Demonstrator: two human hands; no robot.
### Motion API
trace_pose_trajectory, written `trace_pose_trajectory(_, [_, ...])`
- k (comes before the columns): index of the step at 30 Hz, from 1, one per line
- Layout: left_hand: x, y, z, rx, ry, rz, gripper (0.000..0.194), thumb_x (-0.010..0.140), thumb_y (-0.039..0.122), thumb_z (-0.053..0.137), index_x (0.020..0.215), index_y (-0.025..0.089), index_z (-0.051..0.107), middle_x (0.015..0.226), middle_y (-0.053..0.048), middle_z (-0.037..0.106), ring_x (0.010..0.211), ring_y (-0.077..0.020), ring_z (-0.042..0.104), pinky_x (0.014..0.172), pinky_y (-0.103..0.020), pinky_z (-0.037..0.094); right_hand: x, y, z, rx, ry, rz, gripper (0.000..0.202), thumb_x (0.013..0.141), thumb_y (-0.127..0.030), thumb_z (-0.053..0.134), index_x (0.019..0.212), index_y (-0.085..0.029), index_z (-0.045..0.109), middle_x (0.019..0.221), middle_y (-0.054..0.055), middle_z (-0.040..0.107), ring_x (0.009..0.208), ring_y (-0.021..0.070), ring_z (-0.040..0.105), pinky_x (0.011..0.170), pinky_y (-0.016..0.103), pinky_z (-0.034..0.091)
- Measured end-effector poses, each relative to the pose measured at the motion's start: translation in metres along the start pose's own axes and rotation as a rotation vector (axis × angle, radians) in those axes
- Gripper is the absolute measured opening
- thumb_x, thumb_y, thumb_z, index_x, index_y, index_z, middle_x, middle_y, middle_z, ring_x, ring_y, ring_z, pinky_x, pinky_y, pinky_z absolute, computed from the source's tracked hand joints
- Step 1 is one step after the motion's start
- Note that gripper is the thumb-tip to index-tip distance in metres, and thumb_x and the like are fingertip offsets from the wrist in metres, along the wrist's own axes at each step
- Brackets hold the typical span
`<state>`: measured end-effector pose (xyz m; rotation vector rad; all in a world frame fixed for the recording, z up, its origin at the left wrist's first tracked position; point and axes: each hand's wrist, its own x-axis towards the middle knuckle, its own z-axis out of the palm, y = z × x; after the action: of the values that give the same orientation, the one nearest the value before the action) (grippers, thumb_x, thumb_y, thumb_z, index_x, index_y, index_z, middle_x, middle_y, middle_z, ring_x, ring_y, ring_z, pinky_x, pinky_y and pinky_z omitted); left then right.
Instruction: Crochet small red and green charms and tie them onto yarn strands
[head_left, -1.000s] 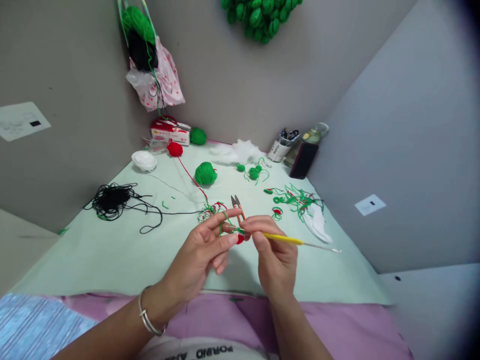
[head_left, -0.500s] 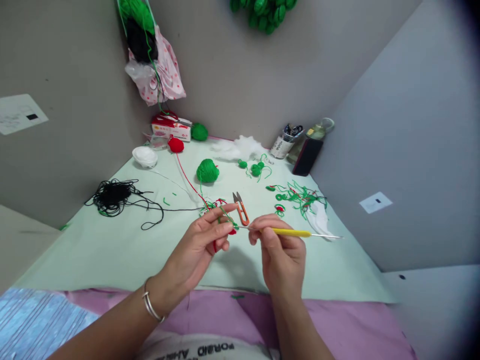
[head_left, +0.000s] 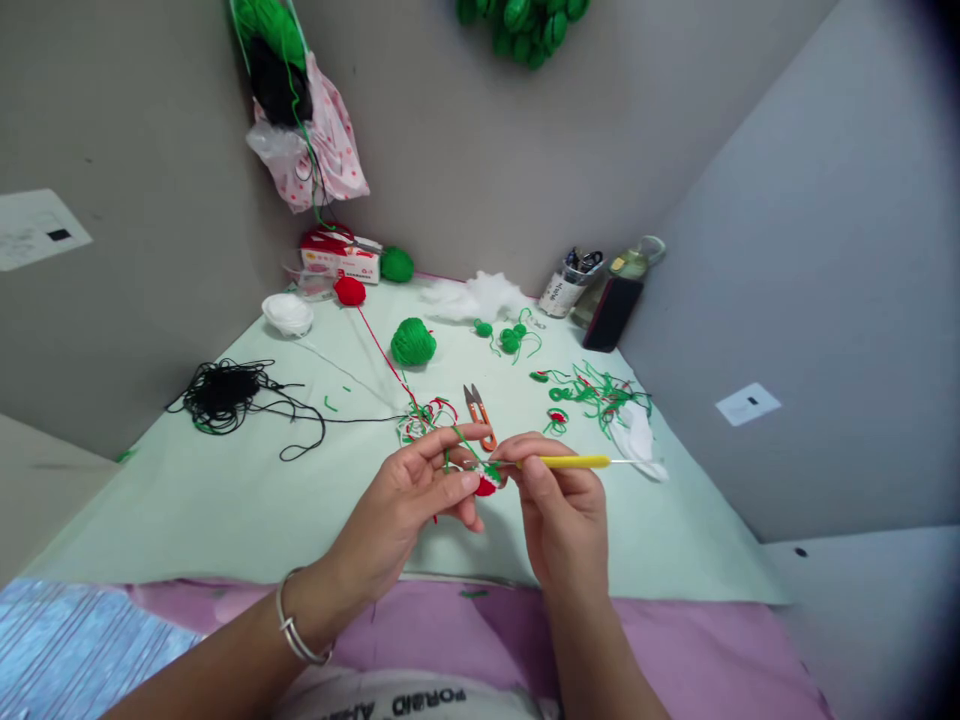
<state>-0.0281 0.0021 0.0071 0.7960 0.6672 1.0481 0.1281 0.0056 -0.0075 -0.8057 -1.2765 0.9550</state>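
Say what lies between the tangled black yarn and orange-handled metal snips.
Head view: loose black strands, green clippings, and a red-white-green yarn tangle.

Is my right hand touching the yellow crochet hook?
Touching: the head view shows the right hand gripping the crochet hook, its yellow handle between thumb and fingers.

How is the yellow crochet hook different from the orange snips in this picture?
The yellow crochet hook is gripped in the right hand, whereas the orange snips lie on the table. The hook is a slim rod, silvery at both ends; the snips have two pointed blades. The hook runs across the view, while the snips point toward the table's far side. Both have brightly coloured handles.
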Motion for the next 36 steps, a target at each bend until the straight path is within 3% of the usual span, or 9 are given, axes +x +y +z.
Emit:
trace_pose_trajectory(7, [0.000,-0.001,-0.003,0.049,0.039,0.034,0.036,0.081,0.025,0.071,0.117,0.021,0.068,0.077,0.002,0.057,0.057,-0.0071,0.054,0.062,-0.024,0.050,0.001,-0.007,0.002,0.043,-0.032,-0.018,0.020,0.097,-0.024,0.048,0.086,-0.019,0.064,0.078,0.004,0.063,0.071,0.0155,0.060,0.065,0.031,0.052])
trace_pose_trajectory(11, [-0.002,-0.003,-0.003,0.133,0.100,0.105,0.036,0.081,0.025,0.071,0.117,0.023,0.068,0.082,0.001,0.057,0.060,-0.0081,0.057,0.066,-0.025,0.052,-0.006,-0.014,0.002,-0.226,-0.028,-0.187,0.021,0.097,-0.016,0.045,0.092,-0.020,0.065,0.085,0.005,0.065,0.079,0.0170,0.062,0.070,0.033,0.051])
trace_pose_trajectory(15, [-0.004,-0.008,-0.001,0.214,0.194,0.182,0.036,0.079,0.025,0.073,0.115,0.024,0.070,0.080,0.001,0.056,0.065,-0.0090,0.056,0.065,-0.022,0.052,-0.014,-0.010,0.004,-0.571,-0.140,-0.434,0.028,0.092,-0.005,0.048,0.107,-0.021,0.063,0.095,0.007,0.067,0.088,0.0189,0.062,0.075,0.035,0.051])
trace_pose_trajectory(19, [-0.003,-0.009,-0.001,0.109,0.167,0.108,0.049,0.078,0.024,0.075,0.126,0.025,0.063,0.079,0.003,0.055,0.049,-0.0020,0.040,0.046,-0.015,0.039,-0.017,0.005,0.006,-0.794,-0.106,-0.663,0.036,0.088,-0.004,0.056,0.117,-0.023,0.065,0.102,0.009,0.065,0.093,0.0194,0.062,0.075,0.033,0.053])
trace_pose_trajectory(21, [0.000,-0.006,-0.002,-0.034,0.096,-0.028,0.050,0.079,0.024,0.074,0.128,0.023,0.062,0.075,0.004,0.053,0.043,0.0010,0.027,0.039,-0.014,0.028,-0.016,0.007,0.006,-0.729,-0.065,-0.617,0.035,0.089,-0.006,0.055,0.116,-0.025,0.067,0.103,0.008,0.065,0.094,0.0194,0.063,0.075,0.033,0.054])
trace_pose_trajectory(23, [0.001,-0.001,-0.004,-0.143,0.060,-0.112,0.046,0.079,0.022,0.074,0.125,0.020,0.063,0.071,0.006,0.049,0.042,0.0019,0.020,0.037,-0.012,0.023,-0.012,0.004,0.005,-0.538,-0.015,-0.445,0.028,0.092,-0.009,0.052,0.107,-0.025,0.069,0.095,0.006,0.065,0.085,0.0178,0.063,0.071,0.033,0.053])
trace_pose_trajectory(27, [0.002,0.004,-0.005,-0.126,0.056,-0.061,0.046,0.079,0.021,0.074,0.124,0.022,0.064,0.071,0.006,0.050,0.042,0.0025,0.023,0.038,-0.012,0.025,-0.002,-0.005,0.005,-0.198,0.035,-0.224,0.020,0.095,-0.016,0.050,0.091,-0.022,0.069,0.082,0.004,0.063,0.069,0.0147,0.059,0.060,0.031,0.050])
trace_pose_trajectory(32, [0.001,-0.004,-0.002,0.032,0.101,0.030,0.048,0.077,0.023,0.075,0.124,0.025,0.064,0.082,0.003,0.056,0.044,0.0004,0.038,0.042,-0.016,0.036,-0.004,-0.001,0.009,-0.315,-0.031,-0.244,0.022,0.092,-0.011,0.054,0.097,-0.024,0.071,0.087,0.004,0.067,0.081,0.0172,0.063,0.067,0.032,0.052])
trace_pose_trajectory(36, [0.003,-0.009,-0.003,-0.016,0.101,0.019,0.048,0.078,0.025,0.075,0.125,0.023,0.064,0.066,0.006,0.050,0.044,-0.0017,0.035,0.043,-0.016,0.035,-0.011,0.006,0.009,-0.585,-0.056,-0.436,0.034,0.089,-0.007,0.056,0.112,-0.028,0.069,0.098,0.007,0.067,0.089,0.0190,0.063,0.074,0.035,0.053])
